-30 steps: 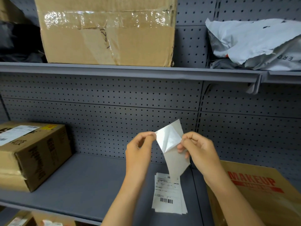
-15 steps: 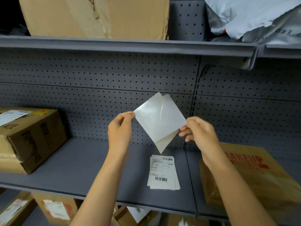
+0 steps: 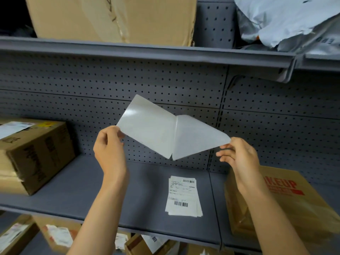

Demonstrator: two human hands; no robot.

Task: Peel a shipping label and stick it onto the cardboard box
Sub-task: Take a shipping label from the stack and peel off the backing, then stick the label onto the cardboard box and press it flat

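Observation:
I hold a shipping label in the air in front of the pegboard, nearly split from its backing. My left hand [image 3: 110,144] pinches the corner of the glossy left sheet [image 3: 147,126]. My right hand [image 3: 239,157] pinches the corner of the matte right sheet [image 3: 196,137]. The two sheets still join along a line in the middle; I cannot tell which is label and which is backing. A cardboard box printed with red "MAKEUP" lettering [image 3: 287,205] sits on the shelf at the lower right, under my right forearm.
A stack of printed labels [image 3: 182,197] lies on the grey shelf [image 3: 73,196] between my arms. A labelled brown box [image 3: 35,153] stands at the left. On the upper shelf are a large carton [image 3: 110,17] and grey mailer bags [image 3: 287,23]. More boxes sit below.
My hands have moved apart, spreading the two sheets from a folded overlap into a wide V. The camera has tilted downward.

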